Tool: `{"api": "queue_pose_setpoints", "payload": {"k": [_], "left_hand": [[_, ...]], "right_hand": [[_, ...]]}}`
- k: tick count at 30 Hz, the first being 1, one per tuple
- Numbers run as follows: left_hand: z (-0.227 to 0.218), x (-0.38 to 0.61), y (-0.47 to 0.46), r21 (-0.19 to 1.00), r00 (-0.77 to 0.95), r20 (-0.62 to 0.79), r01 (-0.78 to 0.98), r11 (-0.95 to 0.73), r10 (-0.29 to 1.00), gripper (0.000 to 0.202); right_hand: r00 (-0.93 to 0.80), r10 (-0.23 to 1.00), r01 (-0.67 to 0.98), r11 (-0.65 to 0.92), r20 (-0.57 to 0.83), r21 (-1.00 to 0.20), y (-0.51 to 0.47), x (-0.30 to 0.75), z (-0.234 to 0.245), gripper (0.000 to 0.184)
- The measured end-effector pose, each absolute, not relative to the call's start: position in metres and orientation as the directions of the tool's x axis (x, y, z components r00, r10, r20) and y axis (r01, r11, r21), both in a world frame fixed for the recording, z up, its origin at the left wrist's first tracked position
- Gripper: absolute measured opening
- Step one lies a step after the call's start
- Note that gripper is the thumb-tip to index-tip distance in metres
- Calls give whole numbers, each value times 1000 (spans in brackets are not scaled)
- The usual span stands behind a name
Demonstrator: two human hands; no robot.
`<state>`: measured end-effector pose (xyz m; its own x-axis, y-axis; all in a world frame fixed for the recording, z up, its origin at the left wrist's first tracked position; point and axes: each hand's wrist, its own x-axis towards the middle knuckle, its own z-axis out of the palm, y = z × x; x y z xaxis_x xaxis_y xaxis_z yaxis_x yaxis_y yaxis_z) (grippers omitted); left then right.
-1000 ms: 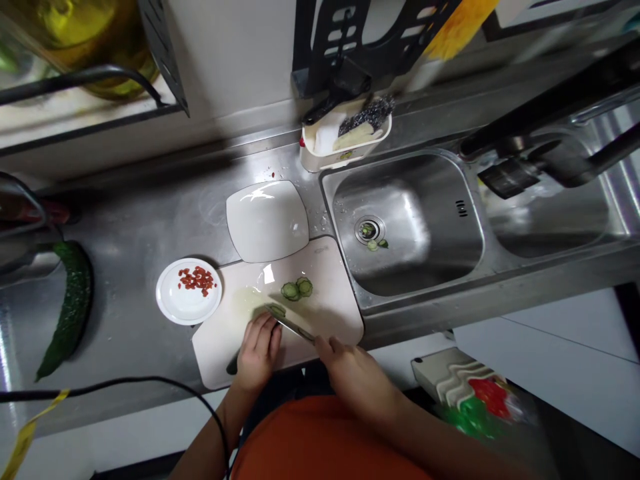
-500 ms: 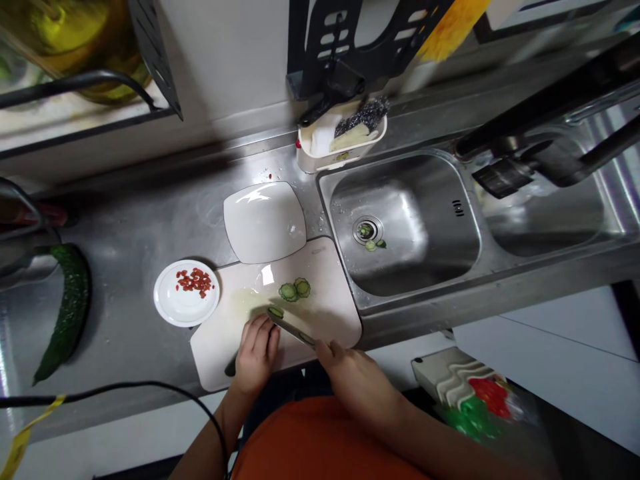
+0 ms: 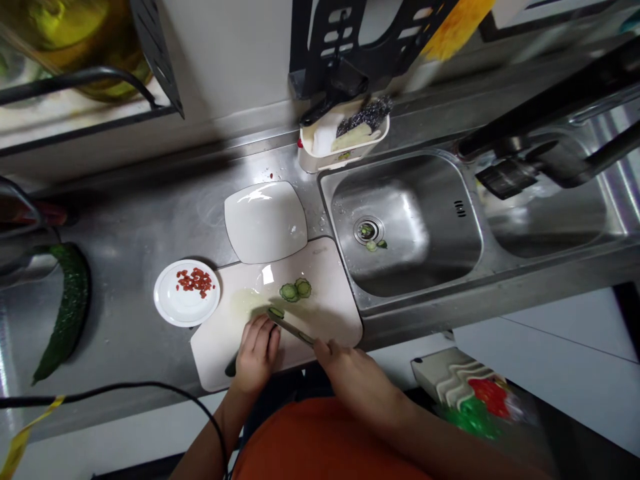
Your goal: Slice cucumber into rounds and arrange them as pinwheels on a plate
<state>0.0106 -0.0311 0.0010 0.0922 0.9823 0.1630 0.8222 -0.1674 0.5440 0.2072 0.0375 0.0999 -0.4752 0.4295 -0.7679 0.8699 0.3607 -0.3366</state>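
My right hand (image 3: 347, 370) is closed round the handle of a knife (image 3: 293, 330), whose blade points up and left over the white cutting board (image 3: 335, 283). Under the curled fingers of my left hand (image 3: 257, 350) lies a cucumber (image 3: 231, 367); its dark green end shows at the left and most of it is hidden. The blade is right beside my left fingertips. A cut slice (image 3: 275, 312) rests against the blade's far side. Farther up the board lie cucumber slices (image 3: 295, 290) in a small overlapping group.
A white square plate (image 3: 265, 223) overlaps the board's far edge. Left of it sits a round dish (image 3: 175, 307) with red bits. A whole cucumber (image 3: 67, 313) lies far left. The steel sink (image 3: 425, 267) holds scraps near its drain; a black faucet (image 3: 555, 163) overhangs the right.
The view has shifted very slightly. My hands, the knife and the cucumber slices stay in practically the same places.
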Motion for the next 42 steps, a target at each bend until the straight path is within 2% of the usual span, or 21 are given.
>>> {"api": "queue_pose_setpoints", "payload": {"k": [5,24,33,42], "left_hand": [[1,11,-31,543,91,163,823,-166,982,23],[0,9,-31,522,117,158,833,-184,980,24],[-1,10,-31,506,120,161,842,-186,980,25],[3,10,-30,536,103,133,829,-159,986,26]], "right_hand": [[-503,433,856,370,-748,-362,39,208,97,38],[-514,427,846,395,-744,-358,42,198,90,32],[-486,414,866,347,-770,-360,46,190,86,34],[-505,487,863,300,-712,-407,39,186,68,33]]}}
